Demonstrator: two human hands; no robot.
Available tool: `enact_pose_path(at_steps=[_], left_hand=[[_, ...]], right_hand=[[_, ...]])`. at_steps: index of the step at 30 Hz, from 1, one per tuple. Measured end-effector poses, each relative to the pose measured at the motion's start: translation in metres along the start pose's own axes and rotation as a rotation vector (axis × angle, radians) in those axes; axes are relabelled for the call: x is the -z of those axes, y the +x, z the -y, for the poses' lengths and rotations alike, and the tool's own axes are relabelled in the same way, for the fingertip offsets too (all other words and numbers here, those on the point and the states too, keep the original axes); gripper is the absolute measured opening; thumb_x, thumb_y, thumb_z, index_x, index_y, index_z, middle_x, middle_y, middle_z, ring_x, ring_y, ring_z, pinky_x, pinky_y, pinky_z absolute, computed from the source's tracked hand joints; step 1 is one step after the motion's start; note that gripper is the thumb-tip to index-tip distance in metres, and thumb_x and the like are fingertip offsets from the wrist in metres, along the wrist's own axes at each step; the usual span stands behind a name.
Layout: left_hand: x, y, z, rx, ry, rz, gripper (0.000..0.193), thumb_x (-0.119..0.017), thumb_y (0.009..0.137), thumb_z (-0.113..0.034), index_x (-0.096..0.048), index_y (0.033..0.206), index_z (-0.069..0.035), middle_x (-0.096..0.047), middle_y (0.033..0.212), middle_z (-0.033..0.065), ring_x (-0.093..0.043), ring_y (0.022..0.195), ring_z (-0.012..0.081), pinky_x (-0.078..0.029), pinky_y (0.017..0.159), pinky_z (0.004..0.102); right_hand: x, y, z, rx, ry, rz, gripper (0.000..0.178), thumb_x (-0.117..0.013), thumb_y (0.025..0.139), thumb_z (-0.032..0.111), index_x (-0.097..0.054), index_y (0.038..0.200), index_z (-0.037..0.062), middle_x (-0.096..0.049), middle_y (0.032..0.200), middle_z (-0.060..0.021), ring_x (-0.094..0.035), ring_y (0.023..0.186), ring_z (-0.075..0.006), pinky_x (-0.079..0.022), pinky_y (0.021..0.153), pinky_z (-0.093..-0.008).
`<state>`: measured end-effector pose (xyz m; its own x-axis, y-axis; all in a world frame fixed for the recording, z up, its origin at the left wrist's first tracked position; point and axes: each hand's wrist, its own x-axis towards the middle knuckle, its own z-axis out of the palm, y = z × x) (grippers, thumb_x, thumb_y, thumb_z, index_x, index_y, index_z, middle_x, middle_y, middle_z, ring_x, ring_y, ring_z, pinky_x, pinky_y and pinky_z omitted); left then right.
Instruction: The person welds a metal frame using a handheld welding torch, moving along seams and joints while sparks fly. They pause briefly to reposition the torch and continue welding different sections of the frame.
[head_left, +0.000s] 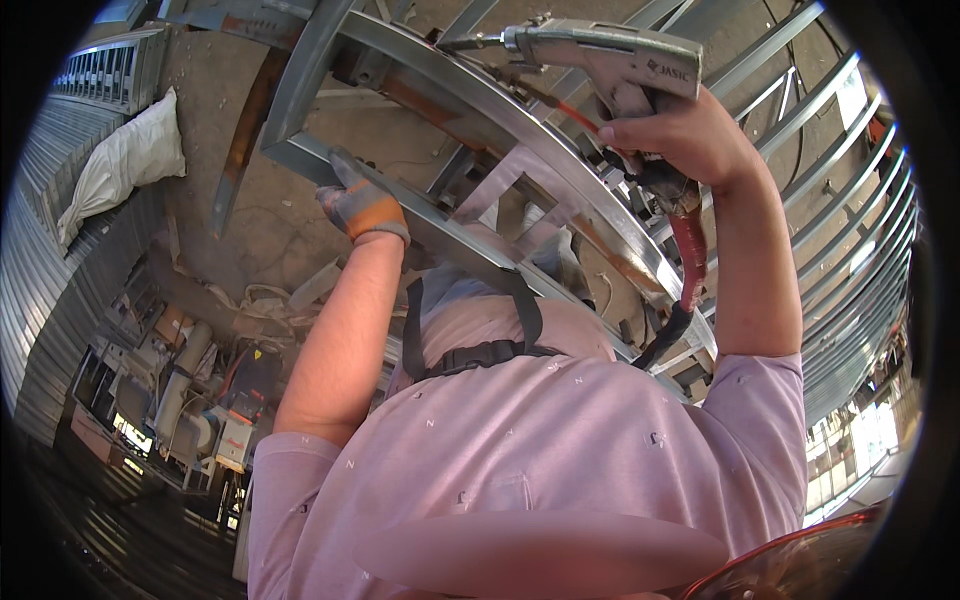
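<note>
My right hand (672, 135), bare, is wrapped round the handle of a grey pistol-shaped welding gun (600, 52). The gun points left, its narrow nozzle close to the far rail of a metal frame. A red-sleeved hose (690, 245) runs down from its handle. My left hand (362, 200), in a grey and orange work glove, grips the near rail of the metal frame (460, 240), close to its left corner. Whether the nozzle touches metal cannot be made out.
Long curved metal bars (840, 170) stand in rows at the right. A white sack (125, 165) lies on corrugated metal sheets (50, 280) at the left. Machines and equipment (185, 400) crowd the lower left. A rusty metal strip (245, 140) lies beyond my left hand.
</note>
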<state>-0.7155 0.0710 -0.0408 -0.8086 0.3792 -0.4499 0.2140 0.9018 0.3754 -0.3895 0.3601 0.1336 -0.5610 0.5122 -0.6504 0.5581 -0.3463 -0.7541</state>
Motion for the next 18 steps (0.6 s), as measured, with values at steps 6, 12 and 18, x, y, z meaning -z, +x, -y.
enact_pose_path(at_steps=[6,12,18], left_hand=[[0.008,-0.004,0.001,-0.039,-0.094,0.011,0.076,-0.068,0.1,-0.019,-0.03,0.166,-0.014,-0.053,0.135,0.023,-0.065,0.118,0.029,-0.052,0.1,0.0326],[0.009,-0.008,-0.006,-0.033,-0.056,0.001,0.075,-0.067,0.1,-0.018,-0.03,0.166,-0.019,-0.051,0.136,0.0242,-0.065,0.118,0.03,-0.053,0.099,0.0343],[0.006,-0.008,0.005,-0.147,0.186,-0.029,0.075,-0.066,0.103,-0.027,-0.029,0.165,-0.012,-0.054,0.139,0.0197,-0.064,0.122,0.0296,-0.052,0.101,0.0353]], right_hand=[[0.0,-0.005,0.008,-0.057,-0.007,0.012,0.036,-0.087,0.08,0.017,-0.075,0.109,0.0002,-0.074,0.091,-0.0037,-0.066,0.081,-0.0119,-0.057,0.075,-0.0319],[-0.002,-0.007,0.008,-0.057,-0.079,-0.016,0.044,-0.086,0.079,0.02,-0.075,0.117,0.0013,-0.076,0.097,-0.0063,-0.067,0.085,-0.0134,-0.058,0.081,-0.0335],[-0.005,-0.008,0.008,-0.027,-0.093,-0.021,0.048,-0.086,0.079,0.021,-0.074,0.122,0.0026,-0.077,0.1,-0.0081,-0.067,0.087,-0.015,-0.058,0.083,-0.0345]])
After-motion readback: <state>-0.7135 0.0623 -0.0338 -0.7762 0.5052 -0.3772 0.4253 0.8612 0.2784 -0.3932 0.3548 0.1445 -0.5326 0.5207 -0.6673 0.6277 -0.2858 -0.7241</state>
